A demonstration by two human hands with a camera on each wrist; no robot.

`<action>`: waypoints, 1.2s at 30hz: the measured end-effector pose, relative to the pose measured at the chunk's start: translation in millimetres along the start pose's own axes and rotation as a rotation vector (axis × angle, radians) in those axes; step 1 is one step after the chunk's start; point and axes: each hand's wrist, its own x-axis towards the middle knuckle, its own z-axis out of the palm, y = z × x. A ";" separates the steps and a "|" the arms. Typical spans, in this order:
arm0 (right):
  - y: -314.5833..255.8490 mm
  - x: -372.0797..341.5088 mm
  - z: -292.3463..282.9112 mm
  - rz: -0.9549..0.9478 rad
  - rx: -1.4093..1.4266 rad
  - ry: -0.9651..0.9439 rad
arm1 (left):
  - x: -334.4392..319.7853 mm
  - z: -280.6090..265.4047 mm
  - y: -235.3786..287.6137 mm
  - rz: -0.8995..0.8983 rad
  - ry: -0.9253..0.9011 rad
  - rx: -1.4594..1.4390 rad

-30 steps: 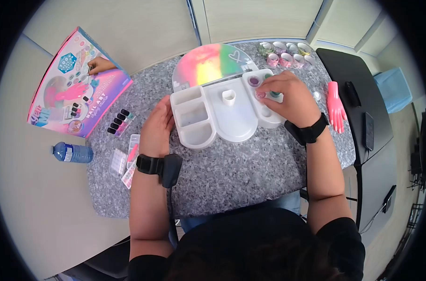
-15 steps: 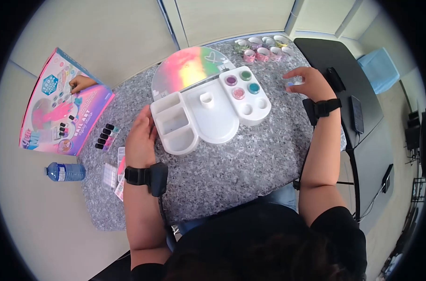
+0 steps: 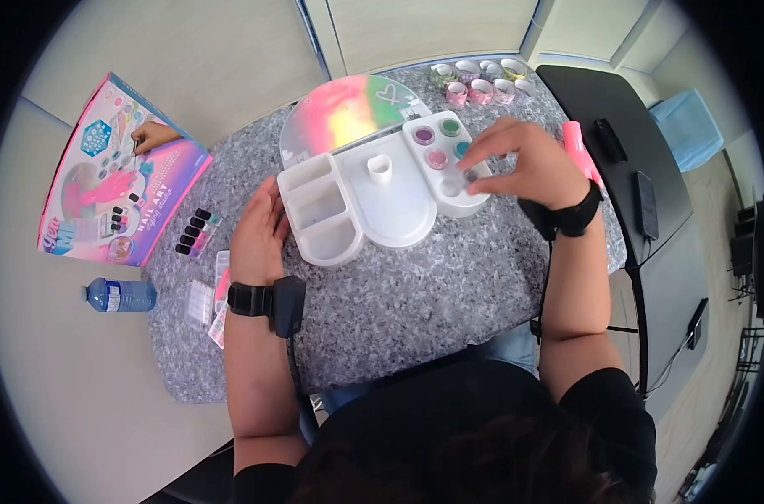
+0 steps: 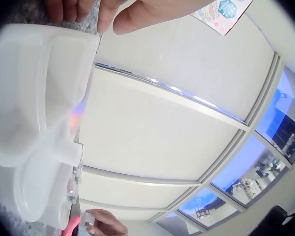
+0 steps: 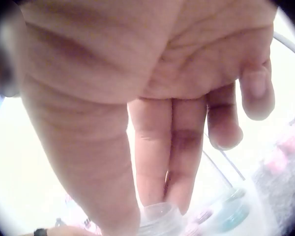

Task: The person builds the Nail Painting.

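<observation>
My right hand point(image 3: 537, 164) pinches a small clear round pot point(image 5: 160, 219) between thumb and fingertips, over the front wells of the white tray point(image 3: 407, 227). Behind it in the tray's right section sit purple point(image 3: 424, 135), green point(image 3: 450, 127), pink point(image 3: 437, 159) and teal point(image 3: 462, 149) pots. The teal one is partly hidden by my fingers. My left hand point(image 3: 256, 239) rests at the tray's left side, fingers extended along the edge of the three-compartment section point(image 3: 319, 206). A short white post point(image 3: 379, 168) stands in the tray's middle.
A shiny rainbow panel point(image 3: 348, 109) stands behind the tray. Several rolls of tape point(image 3: 480, 91) are at the back right, near a pink model hand point(image 3: 574, 139). On the left are nail polish bottles point(image 3: 195, 231), a boxed kit point(image 3: 117, 176) and a water bottle point(image 3: 121, 296).
My right hand left the pink pot, swung out right of the tray, and has come back over the front wells with a clear pot. The left hand stays at the tray's side.
</observation>
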 end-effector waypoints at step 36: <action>97.1 -47.8 -28.6 0.854 -0.393 0.168 | -4.5 4.0 3.8 -0.010 0.017 0.068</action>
